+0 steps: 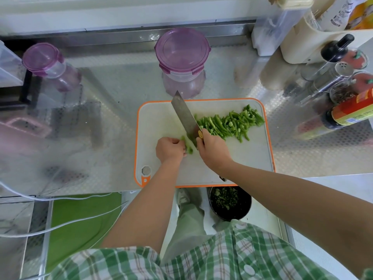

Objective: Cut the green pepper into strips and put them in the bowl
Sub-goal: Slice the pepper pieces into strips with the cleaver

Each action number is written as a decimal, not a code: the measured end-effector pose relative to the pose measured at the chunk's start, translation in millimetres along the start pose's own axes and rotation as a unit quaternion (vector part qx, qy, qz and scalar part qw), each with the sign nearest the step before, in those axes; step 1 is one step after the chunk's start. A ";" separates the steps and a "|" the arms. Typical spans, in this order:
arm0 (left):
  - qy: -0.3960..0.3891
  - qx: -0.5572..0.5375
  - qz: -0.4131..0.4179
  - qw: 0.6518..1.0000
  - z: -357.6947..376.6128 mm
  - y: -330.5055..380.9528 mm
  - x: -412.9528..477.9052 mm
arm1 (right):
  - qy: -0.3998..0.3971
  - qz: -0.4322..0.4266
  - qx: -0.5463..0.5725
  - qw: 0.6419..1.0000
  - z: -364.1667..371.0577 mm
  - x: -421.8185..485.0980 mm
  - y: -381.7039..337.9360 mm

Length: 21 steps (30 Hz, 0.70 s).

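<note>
Between the hands, a last stub of green pepper [188, 147] sits on the white, orange-rimmed plastic cutting board [161, 118]. The left hand [170, 149] holds it with curled fingers, and the right hand [212, 150] grips the steel cleaver [184, 114]. Beyond the right hand lies a heap of green strips [230, 122]. Cutting looks nearly done, and none has gone to a bowl.

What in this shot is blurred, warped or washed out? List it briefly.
Head view: the steel counter at left is smeared and hazy with reflections; wide-angle distortion bows the cutting board and stretches the sauce bottle at right; the knife in the right hand, the pepper piece in the left hand and the pepper strips are sharp; light is soft, shadows faint.
</note>
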State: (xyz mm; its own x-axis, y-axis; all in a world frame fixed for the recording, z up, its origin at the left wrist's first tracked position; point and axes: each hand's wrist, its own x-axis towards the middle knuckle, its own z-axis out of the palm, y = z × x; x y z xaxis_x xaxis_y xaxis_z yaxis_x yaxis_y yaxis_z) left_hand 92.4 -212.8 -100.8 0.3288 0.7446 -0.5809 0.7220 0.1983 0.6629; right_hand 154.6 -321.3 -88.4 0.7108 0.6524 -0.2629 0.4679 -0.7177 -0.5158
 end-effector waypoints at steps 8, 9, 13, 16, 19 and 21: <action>0.010 -0.017 -0.012 1.000 0.5 -0.6 -0.4 | -0.016 -0.035 -0.018 0.999 -9.8 -14.5 -2.6; 0.011 -0.018 -0.011 1.000 0.4 -0.5 -0.9 | -0.018 -0.038 -0.022 0.999 -8.6 -15.4 -3.2; 0.012 -0.029 -0.014 0.999 0.8 -0.8 -1.2 | -0.023 -0.038 -0.046 0.998 -2.4 -16.8 -4.7; 0.014 -0.039 -0.014 0.999 1.7 -2.1 0.3 | -0.026 -0.035 -0.058 0.997 -0.1 -17.1 -6.4; 0.015 -0.036 -0.011 0.999 2.1 -2.5 1.0 | -0.029 -0.029 -0.064 0.997 -0.4 -16.7 -8.9; 0.016 -0.036 -0.013 0.999 1.8 -2.2 1.4 | -0.035 -0.025 -0.072 0.996 -0.7 -16.0 -11.3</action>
State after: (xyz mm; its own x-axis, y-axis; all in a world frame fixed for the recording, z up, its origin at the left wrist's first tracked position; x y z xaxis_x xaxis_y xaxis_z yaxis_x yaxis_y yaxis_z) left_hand 92.3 -213.3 -103.9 0.2912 0.7582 -0.5833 0.6840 0.2613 0.6811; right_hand 138.3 -323.8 -77.8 0.6487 0.6999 -0.2989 0.5754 -0.7081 -0.4092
